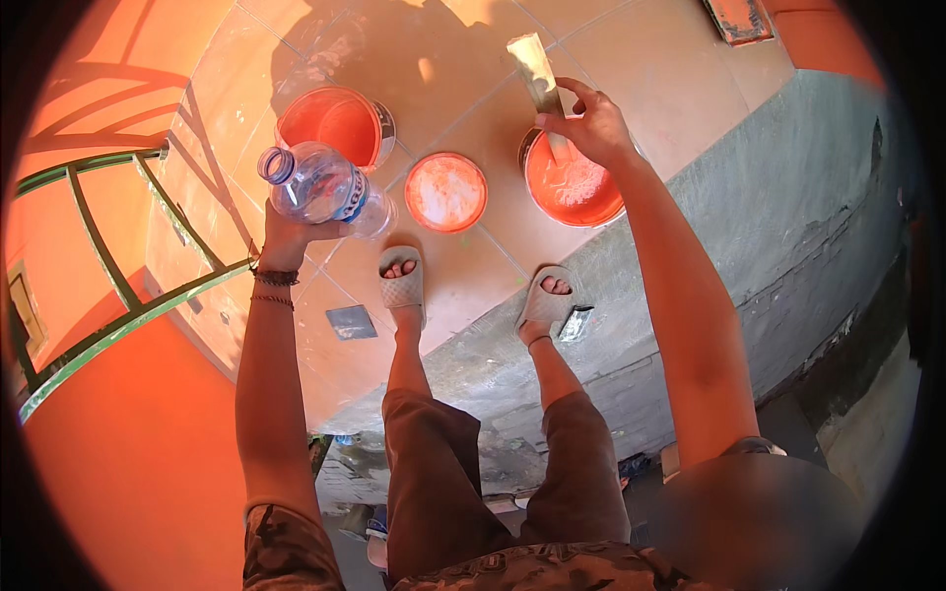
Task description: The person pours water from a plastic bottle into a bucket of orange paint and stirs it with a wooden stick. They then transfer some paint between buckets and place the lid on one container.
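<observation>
A clear plastic bottle (320, 187) without a cap is gripped in my left hand (288, 236), tilted with its neck toward the upper left. Just behind it stands a bucket (330, 116) with orange paint on its inside. My right hand (589, 123) pinches a flat wooden stick (537, 74), whose lower end dips into orange paint in a second bucket (576, 187). Foamy lighter patches show on that paint's surface. Between the buckets lies a round lid (446, 192), orange at the rim and whitish in the middle.
My sandalled feet (401, 276) stand on the tiled floor close to the lid. A green metal railing (128, 295) and an orange wall (148, 443) are at left. The tiles end at a grey concrete edge (749, 197) on the right. An orange-smeared tray-like object (739, 20) lies at the far right.
</observation>
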Action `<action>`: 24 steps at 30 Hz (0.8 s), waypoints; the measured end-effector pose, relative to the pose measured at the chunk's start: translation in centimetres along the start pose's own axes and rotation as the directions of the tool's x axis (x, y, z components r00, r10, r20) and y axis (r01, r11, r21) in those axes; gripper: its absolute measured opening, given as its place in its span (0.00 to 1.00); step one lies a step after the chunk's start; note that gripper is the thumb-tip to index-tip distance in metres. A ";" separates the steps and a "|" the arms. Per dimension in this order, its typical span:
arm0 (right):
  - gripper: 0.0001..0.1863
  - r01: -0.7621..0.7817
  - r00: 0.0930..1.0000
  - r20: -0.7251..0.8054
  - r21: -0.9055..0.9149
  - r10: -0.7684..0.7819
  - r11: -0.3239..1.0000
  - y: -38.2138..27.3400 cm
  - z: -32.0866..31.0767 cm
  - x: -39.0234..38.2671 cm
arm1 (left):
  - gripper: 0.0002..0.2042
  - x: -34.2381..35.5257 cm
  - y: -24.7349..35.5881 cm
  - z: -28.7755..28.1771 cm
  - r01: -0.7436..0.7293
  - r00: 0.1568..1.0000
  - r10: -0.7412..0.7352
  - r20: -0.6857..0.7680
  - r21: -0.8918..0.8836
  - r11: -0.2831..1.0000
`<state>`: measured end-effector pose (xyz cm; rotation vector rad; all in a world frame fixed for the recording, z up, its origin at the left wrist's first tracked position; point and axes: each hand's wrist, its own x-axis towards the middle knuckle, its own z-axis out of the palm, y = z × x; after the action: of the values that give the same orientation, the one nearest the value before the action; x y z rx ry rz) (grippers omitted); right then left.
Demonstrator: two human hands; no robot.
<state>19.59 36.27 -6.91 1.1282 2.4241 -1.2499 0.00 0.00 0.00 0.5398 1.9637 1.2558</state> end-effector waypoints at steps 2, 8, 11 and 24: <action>0.26 0.028 0.999 0.045 -0.006 -0.027 1.000 -1.4 0.1 0.7 | 0.40 2.0 1.5 -0.8 0.119 0.993 -0.119 0.004 0.054 0.991; 0.12 0.364 0.928 -0.064 -0.040 -0.366 0.930 1.7 -1.3 -3.0 | 0.39 11.0 -1.2 2.0 -0.154 0.971 0.158 0.177 -0.032 0.987; 0.11 0.088 0.954 -0.262 -0.220 -0.145 0.971 3.1 -2.1 -6.3 | 0.39 13.9 0.1 3.2 -0.200 0.932 0.199 0.303 -0.027 0.979; 0.14 0.156 0.917 -0.360 -0.072 -0.172 0.985 4.1 3.7 -10.8 | 0.43 18.6 0.9 7.2 -0.273 0.778 0.277 0.564 -0.094 0.957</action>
<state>29.32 29.07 -6.66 1.2654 2.8564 -1.1077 -6.50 17.25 -7.60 1.0977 1.3958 1.0955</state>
